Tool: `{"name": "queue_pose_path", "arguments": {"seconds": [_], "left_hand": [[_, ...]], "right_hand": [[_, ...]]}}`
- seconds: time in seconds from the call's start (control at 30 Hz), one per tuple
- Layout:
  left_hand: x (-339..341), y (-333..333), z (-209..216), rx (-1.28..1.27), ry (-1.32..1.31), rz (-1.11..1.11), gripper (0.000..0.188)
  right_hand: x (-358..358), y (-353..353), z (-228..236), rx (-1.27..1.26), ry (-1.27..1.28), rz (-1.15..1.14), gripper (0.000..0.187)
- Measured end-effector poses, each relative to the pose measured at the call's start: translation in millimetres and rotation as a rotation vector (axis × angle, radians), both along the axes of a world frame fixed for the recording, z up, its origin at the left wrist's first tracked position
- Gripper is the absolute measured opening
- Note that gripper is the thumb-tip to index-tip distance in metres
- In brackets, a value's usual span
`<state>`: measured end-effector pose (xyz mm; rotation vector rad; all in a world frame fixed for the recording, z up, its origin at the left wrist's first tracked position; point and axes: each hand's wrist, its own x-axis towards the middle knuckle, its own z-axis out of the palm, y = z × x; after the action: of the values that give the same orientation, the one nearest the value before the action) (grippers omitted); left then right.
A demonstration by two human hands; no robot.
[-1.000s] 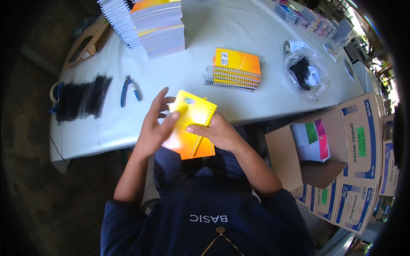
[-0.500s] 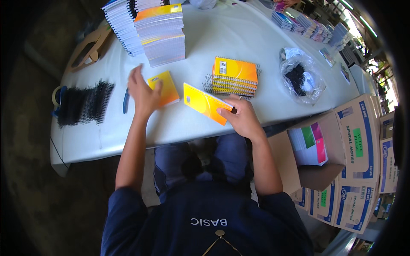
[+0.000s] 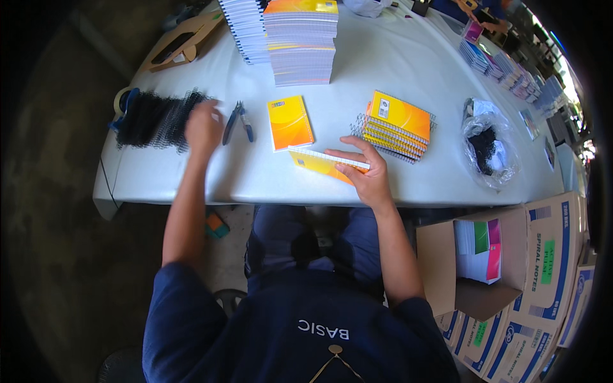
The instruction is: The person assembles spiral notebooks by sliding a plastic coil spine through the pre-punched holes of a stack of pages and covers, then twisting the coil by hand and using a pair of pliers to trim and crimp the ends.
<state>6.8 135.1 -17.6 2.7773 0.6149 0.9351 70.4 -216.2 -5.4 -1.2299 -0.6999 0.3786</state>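
My right hand (image 3: 367,169) grips a small yellow-orange notebook (image 3: 319,165), tilted with its punched edge upward and no coil visible in it. My left hand (image 3: 203,124) is at the right side of a bunch of black spiral coils (image 3: 156,121); its fingers are curled, and what they pinch, if anything, is hidden. Beside that hand lies a pair of pliers (image 3: 237,122) with dark handles. Another yellow-orange notebook (image 3: 290,121) rests flat on the table between my hands. To the right sits a stack of notebooks (image 3: 399,118) with spiral coils sticking out at the sides.
Tall stacks of notebooks (image 3: 300,57) stand at the back of the white table (image 3: 396,38). A plastic bag (image 3: 488,153) with black pieces lies at the right. An open carton (image 3: 437,268) holding notebooks is below the table's right edge. Farther off, a person's hands (image 3: 472,13) show.
My left hand has moved left to the black coils, away from the flat notebook. The notebook in my right hand has tilted to a flatter angle. The whole view has shifted.
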Motion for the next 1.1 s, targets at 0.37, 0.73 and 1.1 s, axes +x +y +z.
{"name": "queue_pose_path", "arguments": {"seconds": [0.37, 0.73, 1.1], "left_hand": [[-10, 1, 34, -0.210, 0.329, 0.273, 0.035], [-7, 0, 60, -0.243, 0.384, 0.378, 0.046], [-9, -72, 39, -0.598, 0.198, -0.311, 0.028]], "right_hand": [[7, 3, -26, -0.167, -0.081, 0.107, 0.031], [10, 0, -31, -0.217, -0.035, 0.109, 0.030], [10, 1, -30, -0.170, -0.046, 0.049, 0.032]]}}
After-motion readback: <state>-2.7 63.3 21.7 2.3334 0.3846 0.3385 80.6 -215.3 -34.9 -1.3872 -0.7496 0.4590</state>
